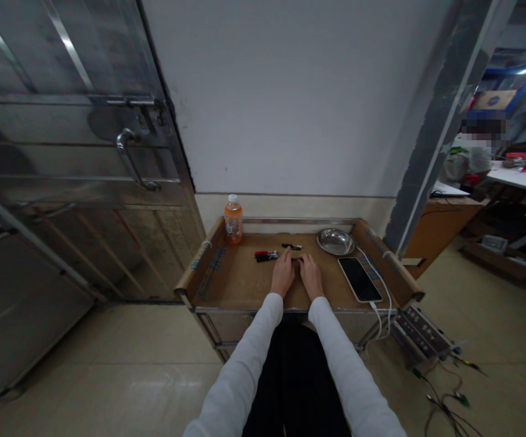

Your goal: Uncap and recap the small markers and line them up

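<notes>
Small dark piece [296, 260], thin, lies low between the fingertips of two bare hands, close over the cardboard-lined cart top [235, 288]. Nearest: black trousers [293, 376] and white sleeves [240, 364], both forearms reaching forward. Left hand [283, 273]: palm down, fingers bent, tips at the left end of the piece. Right hand [311, 276]: fingers curled down, tips at the right end. From where I stand, cannot tell whether either set of fingers pinches the piece or merely touches it; too small at this range.

Right of the right hand: smartphone [360, 279], face up, screen dark, white cable [375, 312] at its near edge. Just beyond the left hand, to its left: red-and-black item [266, 255] with a metallic end. Slightly farther: slim black item [291, 246]. Farther back, right: shallow round steel dish [334, 241]; left rear corner: upright bottle of orange drink [233, 221], white cap. Behind the cart: pale wall [290, 103]; to its left, metal door [71, 130] with curved handle [133, 161].
</notes>
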Available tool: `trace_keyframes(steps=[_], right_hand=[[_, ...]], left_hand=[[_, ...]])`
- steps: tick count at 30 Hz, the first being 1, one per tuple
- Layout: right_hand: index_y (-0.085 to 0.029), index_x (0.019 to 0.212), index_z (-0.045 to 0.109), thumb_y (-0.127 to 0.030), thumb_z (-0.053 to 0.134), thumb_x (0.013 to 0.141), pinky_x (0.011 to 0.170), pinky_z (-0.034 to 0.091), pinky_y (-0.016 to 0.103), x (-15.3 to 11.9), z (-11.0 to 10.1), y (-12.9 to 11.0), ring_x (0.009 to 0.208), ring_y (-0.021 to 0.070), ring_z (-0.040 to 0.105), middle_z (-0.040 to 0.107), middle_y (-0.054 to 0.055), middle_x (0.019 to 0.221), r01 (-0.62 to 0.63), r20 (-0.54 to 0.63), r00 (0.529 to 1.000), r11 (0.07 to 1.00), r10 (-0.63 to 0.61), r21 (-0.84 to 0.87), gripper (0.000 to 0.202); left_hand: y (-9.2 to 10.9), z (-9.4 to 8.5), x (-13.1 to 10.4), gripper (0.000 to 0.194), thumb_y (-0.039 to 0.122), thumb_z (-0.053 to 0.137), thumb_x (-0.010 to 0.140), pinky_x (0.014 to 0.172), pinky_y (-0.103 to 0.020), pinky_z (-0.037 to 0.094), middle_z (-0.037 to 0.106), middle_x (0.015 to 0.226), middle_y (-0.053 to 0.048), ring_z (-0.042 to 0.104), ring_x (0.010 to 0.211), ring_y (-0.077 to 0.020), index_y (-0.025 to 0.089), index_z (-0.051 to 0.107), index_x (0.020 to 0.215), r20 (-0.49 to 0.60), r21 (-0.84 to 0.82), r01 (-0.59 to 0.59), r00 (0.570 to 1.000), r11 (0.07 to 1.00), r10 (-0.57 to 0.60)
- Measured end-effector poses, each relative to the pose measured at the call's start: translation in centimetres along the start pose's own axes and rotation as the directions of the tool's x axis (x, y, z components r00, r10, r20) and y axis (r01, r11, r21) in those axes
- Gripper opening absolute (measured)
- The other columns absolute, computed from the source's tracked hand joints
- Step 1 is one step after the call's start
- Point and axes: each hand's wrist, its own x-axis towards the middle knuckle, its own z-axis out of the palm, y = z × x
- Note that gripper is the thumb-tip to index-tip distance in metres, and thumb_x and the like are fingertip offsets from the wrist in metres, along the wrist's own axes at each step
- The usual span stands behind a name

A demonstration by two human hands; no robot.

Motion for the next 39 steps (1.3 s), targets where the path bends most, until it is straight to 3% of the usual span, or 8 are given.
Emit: trace_keyframes(steps=[3, 7, 11, 19, 24, 30, 35, 39], right_hand=[[-0.017, 0.097, 0.057, -0.021, 0.034, 0.095, 0.081, 0.043, 0.028, 0.0, 0.0, 0.1, 0.091, 0.0182, 0.057, 0.061, 0.008, 0.098, -0.031, -0.049, 0.998, 0.999, 0.030, -0.022, 0.023], [-0.017, 0.097, 0.057, -0.021, 0.033, 0.095, 0.077, 0.041, 0.027, 0.0, 0.2, 0.5, 0.086, 0.0173, 0.057, 0.060, 0.008, 0.098, -0.095, -0.073, 0.993, 0.994, 0.091, -0.058, 0.024], [-0.017, 0.097, 0.058, -0.019, 0.036, 0.094, 0.078, 0.038, 0.027, -0.1, 0.2, 0.6, 0.089, 0.0174, 0.056, 0.061, 0.007, 0.096, -0.155, -0.081, 0.986, 0.982, 0.147, -0.107, 0.022], [-0.018, 0.098, 0.059, -0.020, 0.039, 0.093, 0.084, 0.037, 0.031, 0.1, -0.5, 0.1, 0.094, 0.0197, 0.056, 0.064, 0.009, 0.100, -0.077, -0.006, 0.997, 0.985, 0.077, -0.152, 0.021], [-0.020, 0.115, 0.055, -0.015, 0.032, 0.093, 0.088, 0.040, 0.029, 0.2, -0.8, -0.2, 0.099, 0.0171, 0.059, 0.065, 0.007, 0.109, 0.040, 0.053, 0.998, 0.999, -0.040, -0.016, 0.032], [-0.020, 0.139, 0.035, -0.009, 0.030, 0.088, 0.094, 0.041, 0.028, 0.0, -0.4, -0.7, 0.113, 0.0151, 0.054, 0.058, 0.007, 0.126, 0.147, 0.085, 0.985, 0.988, -0.150, 0.041, 0.053], [-0.011, 0.130, 0.046, -0.009, 0.034, 0.085, 0.094, 0.040, 0.031, -0.2, 0.6, -0.3, 0.108, 0.0190, 0.054, 0.060, 0.013, 0.119, 0.030, 0.075, 0.997, 0.992, -0.021, -0.121, 0.047], [-0.011, 0.111, 0.058, -0.010, 0.037, 0.084, 0.095, 0.037, 0.032, -0.1, 0.8, 0.1, 0.107, 0.0209, 0.051, 0.060, 0.014, 0.117, -0.023, 0.072, 0.997, 0.982, 0.037, -0.189, 0.034]], left_hand=[[-0.1, 0.2, -0.1, 0.035, 0.009, 0.040, 0.087, 0.106, -0.044, 0.035, 0.054, 0.127, -0.014, 0.046, 0.124, -0.0238, 0.014, 0.049, 0.120, 0.058, 0.087, -0.026, 0.998, 0.996, 0.021], [0.3, 0.0, -0.3, 0.020, 0.019, 0.042, 0.090, 0.097, -0.044, 0.039, 0.060, 0.112, -0.014, 0.053, 0.110, -0.0262, 0.014, 0.057, 0.104, 0.078, 0.225, 0.040, 0.995, 0.974, -0.059], [0.6, -0.5, -0.4, 0.021, 0.024, 0.040, 0.093, 0.093, -0.041, 0.041, 0.058, 0.106, -0.013, 0.054, 0.104, -0.0253, 0.013, 0.057, 0.100, 0.065, 0.296, 0.112, 0.988, 0.949, -0.137], [0.3, -0.4, -0.3, 0.018, 0.019, 0.044, 0.091, 0.089, -0.035, 0.042, 0.055, 0.107, -0.010, 0.053, 0.103, -0.0216, 0.014, 0.053, 0.105, 0.087, 0.208, 0.041, 0.994, 0.977, -0.060], [0.0, -0.2, -0.1, 0.017, 0.019, 0.043, 0.092, 0.087, -0.032, 0.045, 0.056, 0.105, -0.009, 0.056, 0.096, -0.0177, 0.015, 0.053, 0.106, 0.023, 0.068, 0.036, 0.999, 0.997, -0.037], [0.6, -1.0, -0.3, 0.022, 0.017, 0.037, 0.093, 0.088, -0.036, 0.045, 0.058, 0.104, -0.013, 0.056, 0.100, -0.0221, 0.012, 0.054, 0.106, -0.135, 0.215, 0.225, 0.971, 0.950, -0.200], [1.3, -1.7, -0.9, 0.033, 0.007, 0.028, 0.090, 0.090, -0.042, 0.044, 0.056, 0.111, -0.019, 0.054, 0.104, -0.0262, 0.006, 0.052, 0.113, -0.218, 0.439, 0.438, 0.899, 0.785, -0.380], [1.1, -1.5, -1.2, 0.038, 0.006, 0.028, 0.089, 0.089, -0.041, 0.045, 0.054, 0.118, -0.023, 0.053, 0.108, -0.0276, 0.003, 0.049, 0.120, -0.227, 0.480, 0.478, 0.878, 0.736, -0.422]])
